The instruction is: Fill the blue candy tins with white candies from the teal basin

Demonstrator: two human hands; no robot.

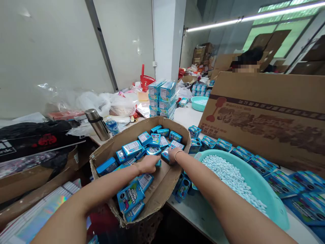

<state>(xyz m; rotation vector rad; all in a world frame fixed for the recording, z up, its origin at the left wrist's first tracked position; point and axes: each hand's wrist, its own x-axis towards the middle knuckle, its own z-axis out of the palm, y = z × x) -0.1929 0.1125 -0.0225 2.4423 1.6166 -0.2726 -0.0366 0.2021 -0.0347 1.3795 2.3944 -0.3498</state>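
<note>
Both my arms reach into a shallow cardboard tray [175, 132] full of several small blue tins. My left hand [148, 163] is closed around one blue tin [157, 163] near the tray's middle. My right hand [174, 154], with a thin bracelet on its wrist, has its fingers curled down onto the tins at the tray's right side; what it grips is hidden. More blue tins [130, 148] lie loose in the tray, some face up and some label down.
A teal basin [269, 200] of white tablets sits right of the tray. Rows of open blue tins [256, 162] line a big brown carton [266, 115]. A steel flask [98, 124], a stack of blue boxes [161, 98] and another person behind the carton are farther off.
</note>
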